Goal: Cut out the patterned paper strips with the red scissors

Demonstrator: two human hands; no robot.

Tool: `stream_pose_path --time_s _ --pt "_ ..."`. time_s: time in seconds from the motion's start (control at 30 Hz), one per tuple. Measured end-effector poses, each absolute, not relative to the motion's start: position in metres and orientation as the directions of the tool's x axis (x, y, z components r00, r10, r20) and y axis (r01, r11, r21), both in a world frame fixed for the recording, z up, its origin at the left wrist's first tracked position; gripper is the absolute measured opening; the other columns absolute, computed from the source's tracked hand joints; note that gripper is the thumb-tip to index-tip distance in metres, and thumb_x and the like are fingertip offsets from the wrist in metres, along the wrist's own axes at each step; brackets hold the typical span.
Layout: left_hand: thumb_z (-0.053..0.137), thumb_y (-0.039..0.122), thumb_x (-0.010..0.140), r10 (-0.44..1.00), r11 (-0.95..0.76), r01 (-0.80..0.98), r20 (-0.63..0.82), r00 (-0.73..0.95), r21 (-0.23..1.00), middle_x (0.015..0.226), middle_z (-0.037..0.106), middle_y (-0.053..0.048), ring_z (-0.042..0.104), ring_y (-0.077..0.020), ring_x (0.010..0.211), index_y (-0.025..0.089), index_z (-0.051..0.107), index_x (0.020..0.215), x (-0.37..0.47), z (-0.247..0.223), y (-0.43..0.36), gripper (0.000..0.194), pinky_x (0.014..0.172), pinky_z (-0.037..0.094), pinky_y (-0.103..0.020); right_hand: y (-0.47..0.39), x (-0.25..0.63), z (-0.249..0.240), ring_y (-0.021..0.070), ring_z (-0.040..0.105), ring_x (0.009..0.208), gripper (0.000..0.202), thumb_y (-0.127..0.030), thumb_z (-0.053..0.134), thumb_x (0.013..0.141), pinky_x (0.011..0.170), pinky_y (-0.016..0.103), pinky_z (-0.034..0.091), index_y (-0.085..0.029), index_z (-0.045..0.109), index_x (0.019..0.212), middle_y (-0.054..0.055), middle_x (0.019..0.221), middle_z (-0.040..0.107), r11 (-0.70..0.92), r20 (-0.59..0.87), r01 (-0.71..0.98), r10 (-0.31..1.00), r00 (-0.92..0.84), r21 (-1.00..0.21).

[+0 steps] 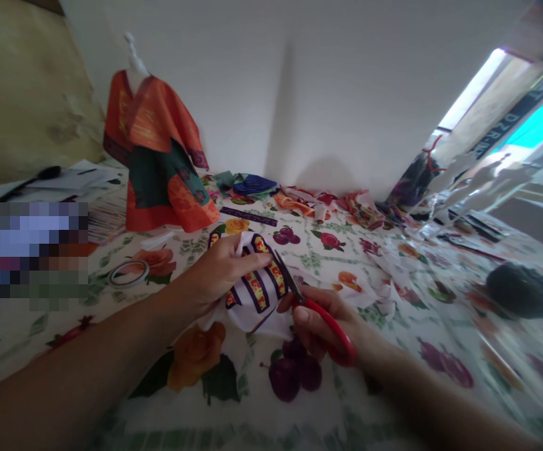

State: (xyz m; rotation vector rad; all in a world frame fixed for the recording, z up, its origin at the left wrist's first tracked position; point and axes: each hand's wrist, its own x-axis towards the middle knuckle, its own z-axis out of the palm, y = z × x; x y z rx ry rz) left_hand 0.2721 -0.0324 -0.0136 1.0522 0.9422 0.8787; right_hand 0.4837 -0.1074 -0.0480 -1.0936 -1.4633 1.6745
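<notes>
My left hand (224, 266) pinches yellow-striped white cloth (253, 293), whose slack could misguide the red-handled scissors (332, 335) (remotely, perhaps closed) my right hand (336, 305) grips.

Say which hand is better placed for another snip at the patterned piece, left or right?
Right, I'd judge: the right hand holds the red-handled scissors, blades beside the patterned piece, while the left hand is occupied holding that piece.
</notes>
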Motion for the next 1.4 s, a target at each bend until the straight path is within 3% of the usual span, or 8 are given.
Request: stream_pose_path --time_s 0.7,1.4 --pt "0.083 0.023 0.075 0.924 0.28 -0.144 -0.226 0.309 0.949 0.069 0.077 -0.002 0.073 -0.0185 0.055 0.018 0.071 0.081 0.2741 -0.013 -0.0318 0.014 0.053 0.062 -0.026 -0.1072 0.4826 -0.0484 0.01 0.053 0.047 0.057 -0.072 0.075 0.091 0.043 0.017 0.04 -0.017 0.067 0.105 -0.003 0.064 0.058 -0.193 -0.212 0.089 0.877 -0.432 -0.977" --pt "0.083 0.022 0.078 0.93 0.264 -0.158 -0.208 0.303 0.951 0.068 0.077 -0.001 0.072 -0.0158 0.054 0.016 0.071 0.081 0.273 -0.014 -0.0318 0.013 0.052 0.062 -0.023 -0.1079 0.4823 -0.0512 0.006 0.051 0.045 0.048 -0.062 0.075 0.098 0.041 0.01 0.038 -0.015 0.064 0.101 -0.004 0.063 0.058 -0.169 -0.14 -0.019 0.866 -0.48 -0.985"
